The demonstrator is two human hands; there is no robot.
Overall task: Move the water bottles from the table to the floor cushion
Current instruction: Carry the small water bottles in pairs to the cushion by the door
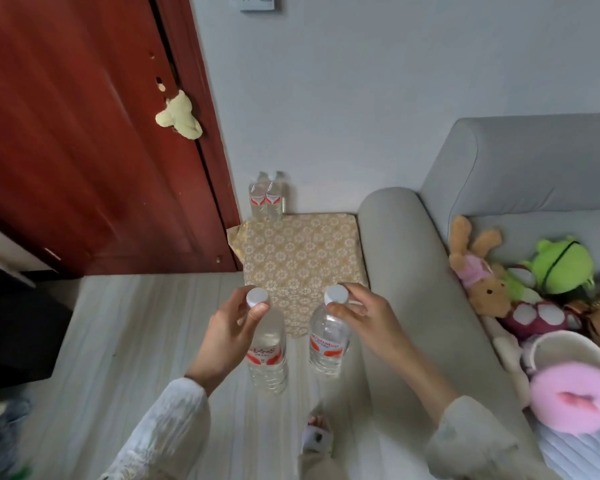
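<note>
My left hand [227, 332] grips a clear water bottle [268, 358] by its neck, just under the white cap. My right hand [364, 318] holds a second clear bottle [327, 344] the same way. Both bottles hang upright above the pale wood floor, with red and white labels showing. Just beyond them lies the floor cushion [300, 258], gold with a white flower pattern, wedged between the door and the sofa arm. Two more water bottles [267, 195] stand upright at the cushion's far left corner, against the wall.
A red-brown door [84, 150] stands to the left with a pale plush toy [181, 116] hanging on it. A grey sofa [413, 271] runs along the right, holding several plush toys [520, 282]. My slippered foot [316, 438] is on the floor below the bottles.
</note>
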